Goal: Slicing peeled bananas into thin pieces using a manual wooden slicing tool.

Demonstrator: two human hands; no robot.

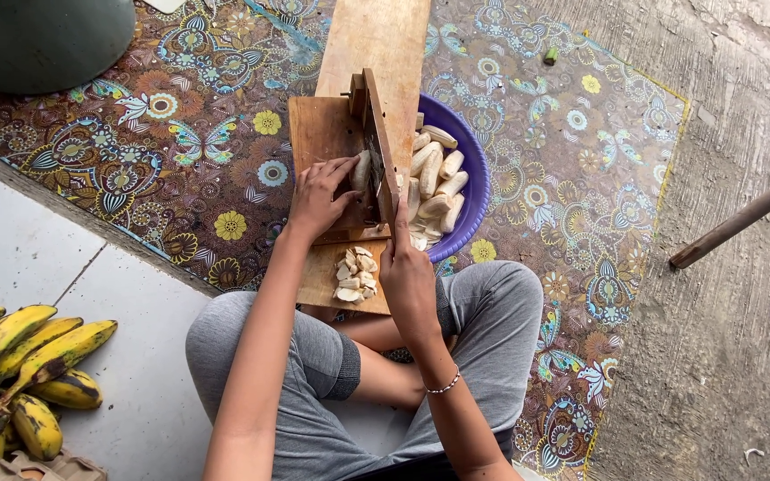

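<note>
Left hand (321, 194) curled around the peeled banana (362, 169), pressing it to the hinged blade (380, 160) on the wooden board (323, 134). Right hand (405, 272) closed on the blade handle. I judge 1 risk: left fingertips (349, 164) sit beside the edge; a slip cuts them.

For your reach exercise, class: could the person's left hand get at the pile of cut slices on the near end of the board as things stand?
Probably yes. The left hand rests on the wooden board just above the cut slices, with bare board between them and nothing lying across; only the peeled piece it steadies would have to be let go.
</note>
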